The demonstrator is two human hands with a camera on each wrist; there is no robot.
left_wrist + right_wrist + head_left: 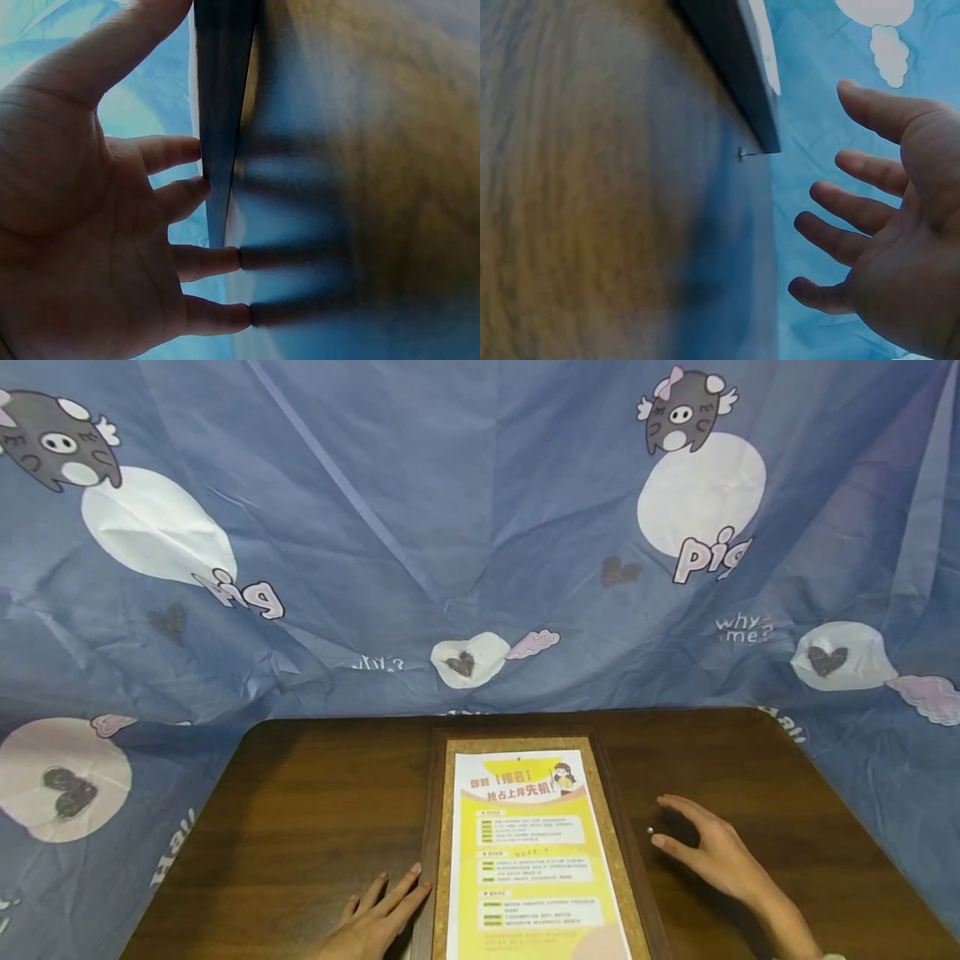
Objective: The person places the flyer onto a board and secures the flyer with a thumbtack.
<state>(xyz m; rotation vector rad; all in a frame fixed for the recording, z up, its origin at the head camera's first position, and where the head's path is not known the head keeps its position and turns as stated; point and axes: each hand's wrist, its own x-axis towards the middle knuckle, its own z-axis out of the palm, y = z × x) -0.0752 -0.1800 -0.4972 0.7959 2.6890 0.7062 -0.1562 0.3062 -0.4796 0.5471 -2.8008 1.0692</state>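
A cork board (449, 827) with a brown wooden frame lies on the table, and a yellow and white printed poster (536, 860) covers most of it. A small dark mark shows at the poster's top middle. My left hand (378, 918) has its fingers spread beside the board's left edge; in the left wrist view the fingertips (201, 187) reach the frame's side and the tabletop. To the right of the board, a small metal thumbtack (650, 830) sits on the table, its point up in the right wrist view. My right hand (716, 856) hovers beside it, thumb and fingers apart, holding nothing.
The dark wooden table (315, 793) has rounded far corners. Behind it hangs a blue cloth (420, 527) printed with pigs, hearts and lettering, which also falls along both sides.
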